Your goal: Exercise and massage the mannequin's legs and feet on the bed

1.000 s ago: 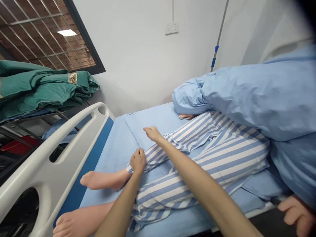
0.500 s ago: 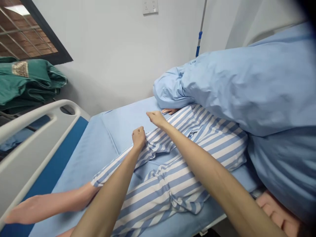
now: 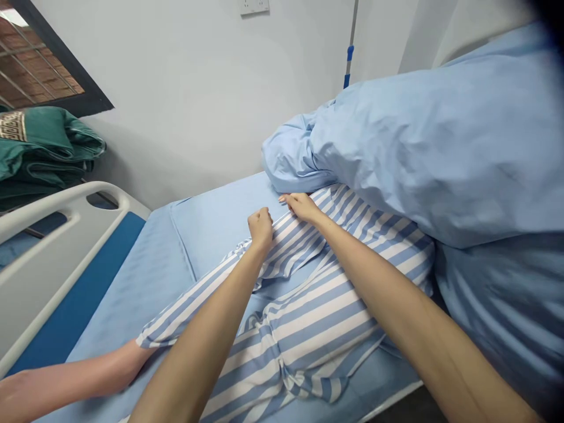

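Blue-and-white striped trousers (image 3: 317,308) cover the legs of a lying figure, which could be a person or a manikin. A bare lower leg (image 3: 88,371) comes out of the far trouser leg at the left. My left hand (image 3: 261,226) is a closed fist at the upper edge of that far trouser leg, gripping its cloth. Farther up, close to the blue cover, my right hand (image 3: 302,207) pinches the far edge of the same trousers. The exact fold between its fingers is hidden. My right forearm crosses above the near trouser leg.
A puffy light blue cover (image 3: 418,147) lies over the right part of the bed. Light blue sheet (image 3: 198,229) covers the mattress. A grey-and-blue bed end board (image 3: 79,294) stands at the left, with folded green cloth (image 3: 57,141) behind it. A pole (image 3: 350,53) stands against the wall.
Both hands have moved right, up the far trouser leg. The bunched cloth around its knee looks smoother. The view has shifted slightly, and the hand at the lower right is out of sight.
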A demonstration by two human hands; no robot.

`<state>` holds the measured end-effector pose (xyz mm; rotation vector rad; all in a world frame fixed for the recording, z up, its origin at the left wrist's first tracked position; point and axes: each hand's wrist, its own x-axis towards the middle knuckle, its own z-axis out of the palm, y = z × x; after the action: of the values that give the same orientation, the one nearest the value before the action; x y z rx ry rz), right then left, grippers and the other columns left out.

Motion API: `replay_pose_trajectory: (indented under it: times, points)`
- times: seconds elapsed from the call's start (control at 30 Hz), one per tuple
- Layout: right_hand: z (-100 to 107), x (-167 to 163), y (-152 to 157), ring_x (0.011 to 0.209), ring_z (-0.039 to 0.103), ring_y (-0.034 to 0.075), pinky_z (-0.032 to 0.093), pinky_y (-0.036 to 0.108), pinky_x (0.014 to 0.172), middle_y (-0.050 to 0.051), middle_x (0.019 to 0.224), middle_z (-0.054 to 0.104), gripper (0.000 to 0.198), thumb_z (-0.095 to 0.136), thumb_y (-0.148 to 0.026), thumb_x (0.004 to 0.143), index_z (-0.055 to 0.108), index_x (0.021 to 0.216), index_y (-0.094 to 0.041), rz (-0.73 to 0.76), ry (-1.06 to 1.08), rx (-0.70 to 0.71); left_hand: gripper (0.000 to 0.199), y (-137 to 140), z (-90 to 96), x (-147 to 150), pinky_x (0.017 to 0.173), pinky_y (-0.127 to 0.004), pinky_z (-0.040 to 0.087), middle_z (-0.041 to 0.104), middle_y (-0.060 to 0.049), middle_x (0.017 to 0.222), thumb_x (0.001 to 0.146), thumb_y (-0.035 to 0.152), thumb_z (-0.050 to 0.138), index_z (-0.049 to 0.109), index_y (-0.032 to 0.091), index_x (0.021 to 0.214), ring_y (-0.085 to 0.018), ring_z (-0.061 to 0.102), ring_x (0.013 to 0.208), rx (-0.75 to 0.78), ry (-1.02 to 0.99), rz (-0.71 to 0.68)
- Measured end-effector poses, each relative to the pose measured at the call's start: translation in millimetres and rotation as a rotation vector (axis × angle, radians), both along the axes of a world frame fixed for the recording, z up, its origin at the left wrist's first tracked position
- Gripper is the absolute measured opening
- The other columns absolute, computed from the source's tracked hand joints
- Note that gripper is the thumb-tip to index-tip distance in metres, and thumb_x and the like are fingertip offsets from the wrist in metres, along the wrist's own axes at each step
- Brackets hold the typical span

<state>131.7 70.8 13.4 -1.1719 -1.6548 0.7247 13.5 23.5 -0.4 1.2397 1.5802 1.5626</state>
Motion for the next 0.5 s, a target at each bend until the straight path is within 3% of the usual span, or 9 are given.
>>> replay_pose_trajectory:
  times: [0.1,0.23,0.33,0.5]
  points:
    - [-5,9,0,0.058,0.047,0.013,0.036,0.023,0.058,-0.001,0.049,0.048,0.036,0.039,-0.038,0.081,0.050,0.054,-0.017,0.042,-0.002,-0.016,0.029,2,3.8,17,0.047,-0.023,0.024,0.032,0.005,0.043,0.071,0.029,0.039,0.035,0.020,0.044,-0.008,0.030,0.046,0.037,0.060,-0.060]
    - [-8,18,0,0.059,0.047,0.013,0.035,0.024,0.057,0.000,0.052,0.050,0.038,0.038,-0.044,0.080,0.050,0.056,-0.017,0.045,0.016,0.062,0.028,0,3.8,39,0.050,-0.023,0.022,0.033,0.005,0.045,0.070,0.027,0.041,0.040,0.019,0.044,-0.009,0.033,0.051,-0.032,0.274,-0.069]
    - [-8,28,6,0.055,0.043,0.013,0.032,0.024,0.053,-0.001,0.049,0.047,0.039,0.040,-0.048,0.077,0.044,0.052,-0.018,0.055,-0.026,0.056,0.030,5,6.0,48,0.052,-0.023,0.025,0.038,0.004,0.048,0.073,0.029,0.039,0.041,0.019,0.045,-0.010,0.036,0.053,0.056,0.303,-0.134]
    - [5,39,5,0.047,0.037,0.011,0.028,0.025,0.048,-0.002,0.046,0.042,0.039,0.034,-0.048,0.078,0.041,0.052,-0.019,-0.069,-0.052,0.074,0.029,5,0.4,50,0.054,-0.025,0.027,0.040,0.003,0.047,0.071,0.030,0.041,0.039,0.020,0.044,-0.011,0.036,0.053,-0.036,0.403,-0.080]
